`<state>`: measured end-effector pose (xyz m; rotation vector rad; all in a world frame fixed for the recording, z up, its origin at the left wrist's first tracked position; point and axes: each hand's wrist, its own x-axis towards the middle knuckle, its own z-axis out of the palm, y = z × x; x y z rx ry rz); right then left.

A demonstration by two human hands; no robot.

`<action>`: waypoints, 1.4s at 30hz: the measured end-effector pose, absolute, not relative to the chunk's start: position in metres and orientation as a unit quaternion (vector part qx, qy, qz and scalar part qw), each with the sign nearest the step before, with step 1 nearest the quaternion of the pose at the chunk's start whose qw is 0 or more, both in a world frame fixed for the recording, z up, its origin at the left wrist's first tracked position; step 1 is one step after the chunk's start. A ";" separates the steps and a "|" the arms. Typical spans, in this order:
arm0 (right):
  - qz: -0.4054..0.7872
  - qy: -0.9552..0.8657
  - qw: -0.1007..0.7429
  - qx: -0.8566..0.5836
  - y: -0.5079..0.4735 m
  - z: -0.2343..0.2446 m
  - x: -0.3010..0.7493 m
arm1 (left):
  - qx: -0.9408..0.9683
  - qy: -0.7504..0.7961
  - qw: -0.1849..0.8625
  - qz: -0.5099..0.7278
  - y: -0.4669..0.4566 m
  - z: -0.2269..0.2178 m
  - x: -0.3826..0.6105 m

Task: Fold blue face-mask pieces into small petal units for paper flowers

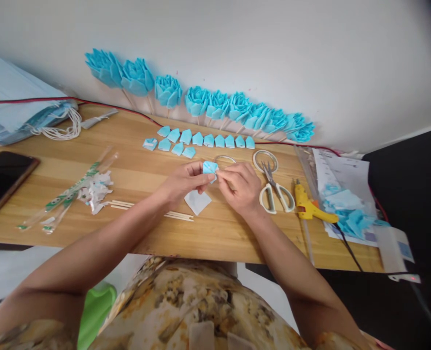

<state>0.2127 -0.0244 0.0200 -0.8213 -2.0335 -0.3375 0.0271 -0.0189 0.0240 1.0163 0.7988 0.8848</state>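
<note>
My left hand (186,182) pinches a small folded blue petal (209,168) between thumb and fingers, above the middle of the wooden table. From the other side, my right hand (240,184) has its thumb and fingertips closed on the petal's right edge. Just below my hands lies a pale square piece (198,201) on the wood. Beyond them, several finished folded petals (208,140) stand in two rows. A ring of tape (225,159) shows partly behind my right hand. Scissors (271,182) with pale handles rest to its right, their blades over another tape roll (265,160).
Blue flowers on sticks (168,91) lean along the wall. At right are a yellow glue gun (306,204) and papers with blue scraps (354,221). Wooden sticks (179,215), torn scraps (96,192), plastic wrappers (64,201) and a phone (6,180) lie at left.
</note>
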 end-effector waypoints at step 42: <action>-0.049 -0.803 0.484 -0.344 -0.018 0.012 0.220 | 0.409 0.325 0.763 0.380 -0.011 0.021 0.024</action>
